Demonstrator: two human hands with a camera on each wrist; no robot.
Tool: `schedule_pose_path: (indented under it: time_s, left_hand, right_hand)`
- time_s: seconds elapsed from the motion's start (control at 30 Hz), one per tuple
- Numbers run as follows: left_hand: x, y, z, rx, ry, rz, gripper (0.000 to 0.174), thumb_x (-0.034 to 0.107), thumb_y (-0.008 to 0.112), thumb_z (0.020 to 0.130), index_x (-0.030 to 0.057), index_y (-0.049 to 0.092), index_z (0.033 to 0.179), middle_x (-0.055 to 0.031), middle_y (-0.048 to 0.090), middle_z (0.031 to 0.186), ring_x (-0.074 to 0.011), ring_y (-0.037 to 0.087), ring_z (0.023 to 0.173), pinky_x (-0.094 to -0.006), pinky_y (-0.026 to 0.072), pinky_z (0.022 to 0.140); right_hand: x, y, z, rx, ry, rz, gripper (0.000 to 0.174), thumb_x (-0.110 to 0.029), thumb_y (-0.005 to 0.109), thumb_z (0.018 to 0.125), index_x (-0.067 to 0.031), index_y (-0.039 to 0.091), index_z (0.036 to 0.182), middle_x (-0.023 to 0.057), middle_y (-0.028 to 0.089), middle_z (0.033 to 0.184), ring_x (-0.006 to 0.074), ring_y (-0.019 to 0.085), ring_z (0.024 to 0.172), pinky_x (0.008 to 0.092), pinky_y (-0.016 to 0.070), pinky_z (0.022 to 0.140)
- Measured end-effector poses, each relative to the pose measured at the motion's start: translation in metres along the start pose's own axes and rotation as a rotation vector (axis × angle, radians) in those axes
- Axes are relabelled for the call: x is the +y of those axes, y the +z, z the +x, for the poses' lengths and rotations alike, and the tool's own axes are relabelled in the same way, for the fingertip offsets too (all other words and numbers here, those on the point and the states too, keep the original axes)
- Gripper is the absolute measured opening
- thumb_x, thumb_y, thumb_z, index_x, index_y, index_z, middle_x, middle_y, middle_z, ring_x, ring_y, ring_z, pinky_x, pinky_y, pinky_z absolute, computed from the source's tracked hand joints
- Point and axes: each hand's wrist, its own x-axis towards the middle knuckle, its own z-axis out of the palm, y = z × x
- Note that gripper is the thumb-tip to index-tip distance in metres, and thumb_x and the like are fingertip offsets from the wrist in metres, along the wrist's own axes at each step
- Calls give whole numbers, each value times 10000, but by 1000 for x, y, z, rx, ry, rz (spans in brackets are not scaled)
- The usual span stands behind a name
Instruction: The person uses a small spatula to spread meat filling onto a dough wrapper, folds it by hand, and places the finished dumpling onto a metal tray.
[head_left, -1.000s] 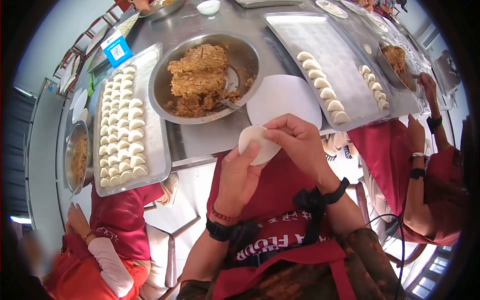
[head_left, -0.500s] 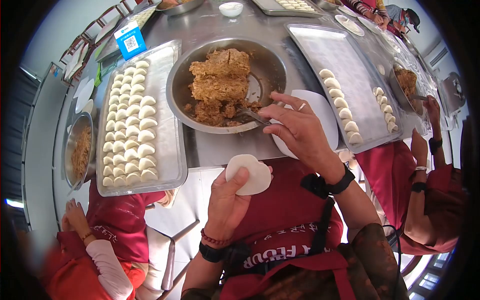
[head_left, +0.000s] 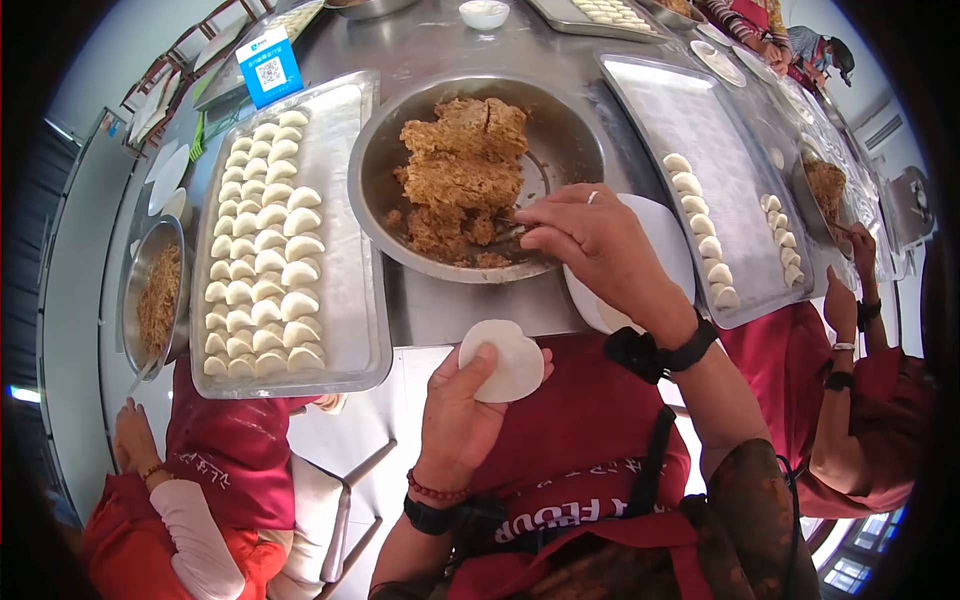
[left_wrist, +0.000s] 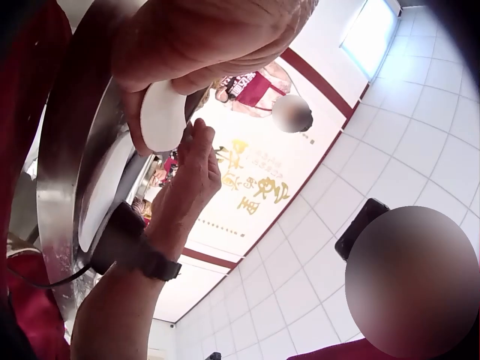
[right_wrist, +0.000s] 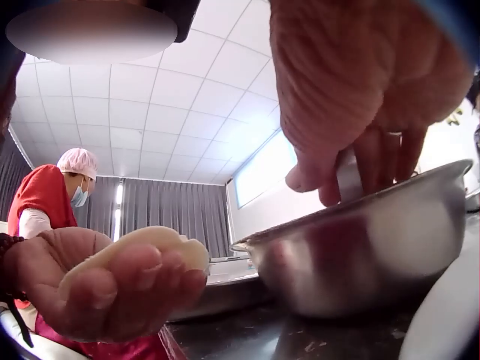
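Observation:
In the head view my left hand (head_left: 462, 415) holds a round white dough wrapper (head_left: 508, 362), thumb on top and fingers beneath, in front of the table edge. My right hand (head_left: 610, 245) reaches over the near right rim of a steel bowl (head_left: 372, 205), pinching the handle of a metal utensil whose far end is down by the brown filling (head_left: 465, 165). The right wrist view shows that handle (right_wrist: 349, 176) between the fingers of my right hand (right_wrist: 367, 82); lower left, the wrapper (right_wrist: 154, 244) lies on the fingers of my left hand (right_wrist: 112, 292).
Left of the bowl is a tray (head_left: 345, 340) with rows of dumplings; another tray (head_left: 668, 85) with two lines of dumplings is at right. A white disc-shaped item (head_left: 660, 240) lies beside the bowl. A QR-code sign (head_left: 270, 72) stands back left. Other people sit on both sides.
My right hand has left the wrapper and taken hold of the utensil in the bowl. My left hand has moved lower with the wrapper. The head view has shifted.

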Motion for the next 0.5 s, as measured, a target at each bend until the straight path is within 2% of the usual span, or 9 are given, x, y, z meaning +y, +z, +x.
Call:
schedule_pose_path:
  time_s: [0.1,0.2,0.3,0.4,0.5]
  left_hand:
    - [4,-1,1,27,15,4,297,114,548,991,-37,521,1246,-224,627,1159,-394,627,1111,-560,495,1016]
    - [7,-2,6,33,18,-8,299,112,541,991,-41,520,1247,-228,625,1163,-398,624,1116,-557,498,1013]
    - [8,-1,10,30,17,-24,303,113,532,993,-47,517,1249,-231,624,1165,-401,622,1120,-556,500,1010]
    - [10,0,15,23,13,-33,307,118,525,995,-50,513,1252,-236,621,1169,-404,618,1126,-557,497,1013]
    - [12,0,17,35,18,-44,312,121,522,996,-52,508,1255,-241,617,1175,-408,613,1133,-560,490,1021]
  right_hand:
    - [4,-6,0,-31,34,3,228,-190,694,866,-84,710,1067,102,717,983,299,629,995,398,463,907]
    - [7,-11,-1,-64,43,-115,243,-174,691,865,-94,698,1095,102,715,952,296,637,949,396,480,855]
    - [1,-11,6,-18,78,81,208,-175,691,866,-91,709,1056,97,713,872,299,647,857,394,487,798]
    - [-1,-7,12,-43,91,95,161,-186,695,869,-79,734,982,95,713,814,294,651,781,390,487,770]
    - [2,-8,11,24,101,74,143,-200,701,872,-72,753,909,101,718,798,289,649,751,376,487,748]
